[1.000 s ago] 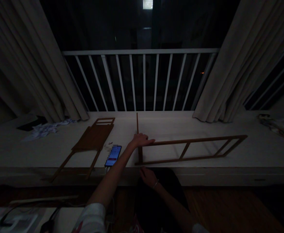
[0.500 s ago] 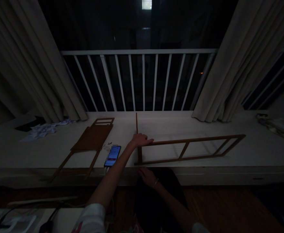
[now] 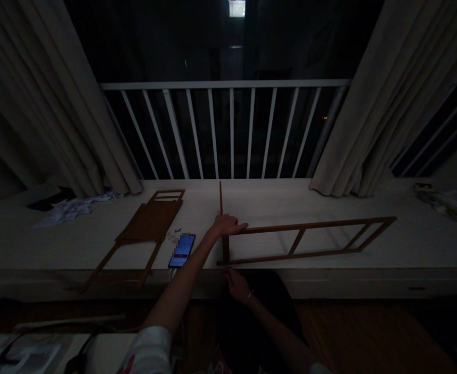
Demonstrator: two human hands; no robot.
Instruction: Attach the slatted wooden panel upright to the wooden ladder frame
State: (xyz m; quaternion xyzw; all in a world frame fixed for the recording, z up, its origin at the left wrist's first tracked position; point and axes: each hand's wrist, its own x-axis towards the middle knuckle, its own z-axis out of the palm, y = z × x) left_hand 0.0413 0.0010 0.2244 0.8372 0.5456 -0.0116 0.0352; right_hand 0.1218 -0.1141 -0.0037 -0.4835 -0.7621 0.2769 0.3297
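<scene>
A brown wooden frame with crossbars lies along the white ledge, its left end meeting an upright crosspiece. My left hand is closed over the corner of this frame, thumb pointing right along the upper rail. Below the ledge's front edge, my right hand is just under the frame's lower left end, with curled fingers. Whether it holds something small is too dark to make out. To the left of my hands lies another wooden piece, with a solid panel and legs reaching over the ledge's edge.
A lit phone with a white cable lies between the two wooden pieces, small loose parts beside it. Crumpled papers rest at the far left, a bundled cloth at the far right. A white railing stands behind the ledge.
My right hand has shifted very slightly by the frame's lower end, its fingers turning a little. The left hand and the wooden frame keep their places.
</scene>
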